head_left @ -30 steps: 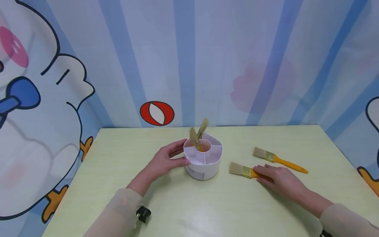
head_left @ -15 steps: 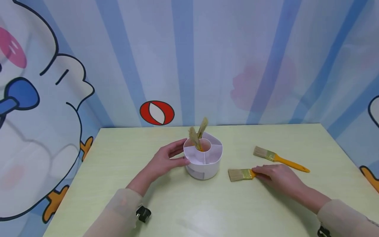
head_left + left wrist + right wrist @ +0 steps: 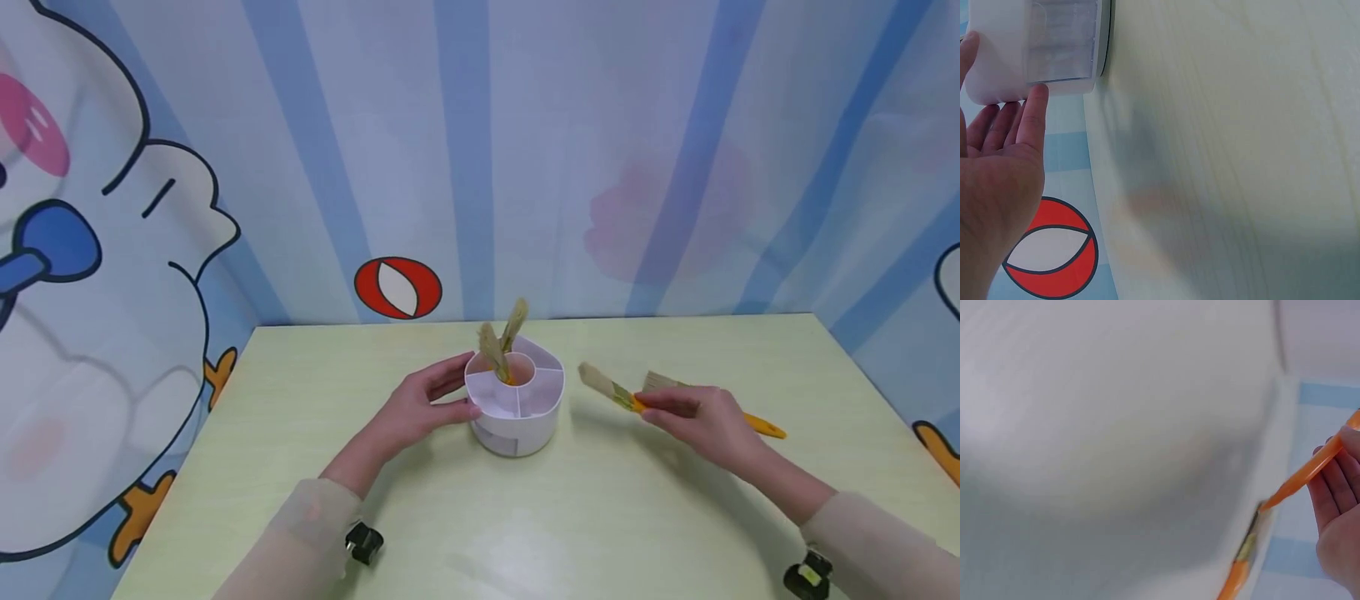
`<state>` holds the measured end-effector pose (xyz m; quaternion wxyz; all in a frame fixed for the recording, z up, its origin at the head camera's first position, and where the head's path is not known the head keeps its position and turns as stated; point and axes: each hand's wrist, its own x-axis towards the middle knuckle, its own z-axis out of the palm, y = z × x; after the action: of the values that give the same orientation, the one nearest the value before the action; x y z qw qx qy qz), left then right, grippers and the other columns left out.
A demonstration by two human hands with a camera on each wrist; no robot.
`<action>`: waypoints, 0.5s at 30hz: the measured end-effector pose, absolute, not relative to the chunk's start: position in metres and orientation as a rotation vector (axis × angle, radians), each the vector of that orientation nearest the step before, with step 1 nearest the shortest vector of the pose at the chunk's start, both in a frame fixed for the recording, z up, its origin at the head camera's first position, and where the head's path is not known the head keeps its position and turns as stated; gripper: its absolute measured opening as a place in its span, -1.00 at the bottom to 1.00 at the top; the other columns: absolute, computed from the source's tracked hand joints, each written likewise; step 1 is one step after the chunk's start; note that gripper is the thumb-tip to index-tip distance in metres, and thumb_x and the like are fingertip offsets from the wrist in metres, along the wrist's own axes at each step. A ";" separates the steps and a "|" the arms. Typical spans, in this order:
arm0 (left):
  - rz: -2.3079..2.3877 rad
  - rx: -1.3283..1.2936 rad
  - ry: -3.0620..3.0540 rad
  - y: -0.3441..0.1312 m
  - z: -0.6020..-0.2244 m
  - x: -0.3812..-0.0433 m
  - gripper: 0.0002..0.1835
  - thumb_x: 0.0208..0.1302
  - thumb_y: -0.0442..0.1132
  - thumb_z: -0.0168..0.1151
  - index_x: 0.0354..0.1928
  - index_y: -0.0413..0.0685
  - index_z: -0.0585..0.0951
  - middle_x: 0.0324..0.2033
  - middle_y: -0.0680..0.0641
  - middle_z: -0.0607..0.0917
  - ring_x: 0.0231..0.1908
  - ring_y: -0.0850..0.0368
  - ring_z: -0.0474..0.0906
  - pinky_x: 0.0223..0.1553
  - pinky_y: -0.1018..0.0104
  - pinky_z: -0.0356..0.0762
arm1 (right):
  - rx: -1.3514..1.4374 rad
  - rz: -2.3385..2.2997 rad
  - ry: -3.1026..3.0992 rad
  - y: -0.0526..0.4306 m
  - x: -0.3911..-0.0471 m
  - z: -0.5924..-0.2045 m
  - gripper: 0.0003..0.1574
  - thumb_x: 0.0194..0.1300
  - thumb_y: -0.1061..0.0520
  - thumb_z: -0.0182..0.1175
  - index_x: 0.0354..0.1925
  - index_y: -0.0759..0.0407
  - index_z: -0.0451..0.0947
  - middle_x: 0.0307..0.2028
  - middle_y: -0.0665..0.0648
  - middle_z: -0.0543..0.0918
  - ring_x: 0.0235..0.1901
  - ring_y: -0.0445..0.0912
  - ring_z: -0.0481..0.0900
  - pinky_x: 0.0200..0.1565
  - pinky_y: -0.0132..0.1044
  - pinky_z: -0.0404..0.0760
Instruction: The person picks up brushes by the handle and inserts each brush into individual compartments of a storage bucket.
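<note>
My left hand (image 3: 408, 412) rests its fingers and thumb against the left side of a pale lavender divided holder (image 3: 517, 435); in the left wrist view the fingers are nearly straight against the holder's wall (image 3: 1063, 44). Two paintbrushes (image 3: 493, 350) stand in the holder, bristles up. To its right, my right hand (image 3: 708, 423) pinches a yellow-handled paintbrush (image 3: 600, 383) near its metal band, bristles pointing left and raised over the table. Its orange-looking handle (image 3: 1310, 470) runs along the palm in the right wrist view. Another paintbrush (image 3: 763, 425) lies behind the right hand, partly hidden.
The pale wooden table (image 3: 480, 517) ends at a striped blue wall cloth (image 3: 540, 167) printed with cartoon figures. A black clip-like device (image 3: 364, 542) sits at the left wrist, another device (image 3: 808, 575) at the right.
My right hand has raised the paintbrush off the table and moved slightly up and back, tilting its bristles upward. The left hand and the holder have stayed put.
</note>
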<state>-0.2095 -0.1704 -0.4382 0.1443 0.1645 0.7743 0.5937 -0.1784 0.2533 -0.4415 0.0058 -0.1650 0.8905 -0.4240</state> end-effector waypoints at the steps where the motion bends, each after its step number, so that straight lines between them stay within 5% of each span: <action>1: 1.712 0.474 2.230 -0.171 -0.438 -0.209 -0.12 0.36 -0.19 0.54 0.65 0.11 0.33 0.57 -0.02 0.41 0.54 -0.08 0.36 0.42 0.04 0.51 | -0.479 -1.388 2.749 0.251 -0.180 -0.437 -0.62 0.46 0.16 0.41 0.19 0.23 0.75 0.05 0.25 0.81 -0.09 -0.29 0.79 -0.14 -0.38 0.77; 8: 1.714 0.471 2.224 -0.172 -0.438 -0.210 -0.11 0.35 -0.18 0.54 0.65 0.12 0.33 0.57 -0.01 0.41 0.54 -0.07 0.36 0.42 0.05 0.51 | -0.282 -1.726 2.487 0.225 -0.198 -0.406 -0.43 0.52 -0.01 0.37 0.32 0.28 0.64 0.04 0.04 0.84 0.01 -0.29 0.76 0.08 -0.48 0.66; 15: 1.721 0.475 2.215 -0.171 -0.439 -0.210 -0.12 0.36 -0.19 0.53 0.65 0.12 0.32 0.57 -0.02 0.41 0.54 -0.08 0.35 0.42 0.04 0.51 | -0.345 -1.999 2.196 0.190 -0.217 -0.382 -0.53 0.56 0.06 0.32 0.31 0.21 0.65 0.04 -0.07 0.84 0.13 -0.17 0.75 0.21 -0.39 0.65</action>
<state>-0.2099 -0.1710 -0.4389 0.1477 0.1651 0.7700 0.5983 -0.2168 0.1904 -0.3823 0.0762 -0.1151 0.7324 -0.6667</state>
